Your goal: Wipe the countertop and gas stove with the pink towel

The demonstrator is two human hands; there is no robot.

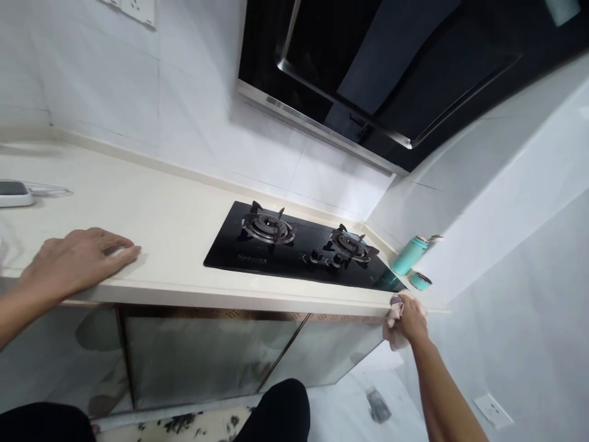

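Observation:
My left hand rests on the cream countertop near its front edge, fingers stretched forward. A small whitish patch shows between thumb and forefinger; whether it is an object or the counter I cannot tell. At the far right end of the counter, my right hand is closed on a pale pink cloth, which hangs over the front edge. Between my hands lies a black glass gas hob with two burners. Just beyond the right hand are a turquoise bottle and a small turquoise lid.
A black range hood hangs low above the hob. To the left on the counter is a white device with a loop strap. Cabinet doors stand below, in front of my knees. The right wall carries a socket.

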